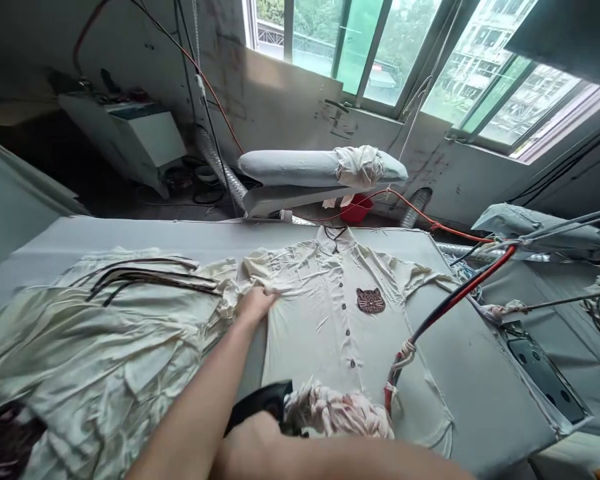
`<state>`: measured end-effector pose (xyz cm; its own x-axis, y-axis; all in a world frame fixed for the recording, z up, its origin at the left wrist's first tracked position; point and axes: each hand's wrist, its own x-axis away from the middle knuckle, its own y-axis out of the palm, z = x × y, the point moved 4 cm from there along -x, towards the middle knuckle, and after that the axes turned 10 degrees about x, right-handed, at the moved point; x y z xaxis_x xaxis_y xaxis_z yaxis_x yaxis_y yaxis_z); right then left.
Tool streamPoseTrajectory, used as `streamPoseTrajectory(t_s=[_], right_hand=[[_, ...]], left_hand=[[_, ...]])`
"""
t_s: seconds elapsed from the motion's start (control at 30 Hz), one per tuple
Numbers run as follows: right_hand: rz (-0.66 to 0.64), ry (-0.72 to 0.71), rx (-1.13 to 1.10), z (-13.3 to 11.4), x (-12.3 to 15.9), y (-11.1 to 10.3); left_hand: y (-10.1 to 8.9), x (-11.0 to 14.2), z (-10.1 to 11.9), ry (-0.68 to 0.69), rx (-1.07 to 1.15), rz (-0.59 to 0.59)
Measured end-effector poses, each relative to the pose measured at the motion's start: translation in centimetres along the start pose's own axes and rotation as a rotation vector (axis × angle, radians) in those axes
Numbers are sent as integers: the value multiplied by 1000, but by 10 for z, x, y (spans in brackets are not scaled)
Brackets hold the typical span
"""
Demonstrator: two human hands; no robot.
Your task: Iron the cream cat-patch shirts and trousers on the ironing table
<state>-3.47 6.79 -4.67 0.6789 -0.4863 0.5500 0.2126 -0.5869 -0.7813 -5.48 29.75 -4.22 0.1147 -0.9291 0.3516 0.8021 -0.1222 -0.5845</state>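
A cream button-front shirt (pixel 330 313) with a brown cat patch (pixel 371 301) lies flat on the grey ironing table (pixel 480 373). My left hand (pixel 254 304) presses down on the shirt's left shoulder, fingers closed over a fold of cloth. My right hand (pixel 253 437) is low in the frame, wrapped round the black handle of a steam iron (pixel 320 410) whose body is bound in pinkish cloth. The iron rests on the lower part of the shirt.
A heap of cream garments (pixel 95 360) lies at the left of the table. A red and black hose (pixel 450 303) runs from the iron up to the right. A padded sleeve board (pixel 305 167) stands behind the table, under windows.
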Motion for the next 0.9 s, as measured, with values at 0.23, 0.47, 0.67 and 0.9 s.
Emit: streamPoseTrajectory(t_s=[0.23,0.47,0.67,0.9], right_hand=[[214,639,-147,230,36,-148],[84,835,-469,333,128,-126],[-184,576,-387,205,198,-18],[-112,344,-200,62,179,26]], left_hand=[[8,94,-87,159,68,121],[49,276,-156,-290,66,-222],[46,280,-179,-287,330,-280],[32,266,-171,-180,159,-248]])
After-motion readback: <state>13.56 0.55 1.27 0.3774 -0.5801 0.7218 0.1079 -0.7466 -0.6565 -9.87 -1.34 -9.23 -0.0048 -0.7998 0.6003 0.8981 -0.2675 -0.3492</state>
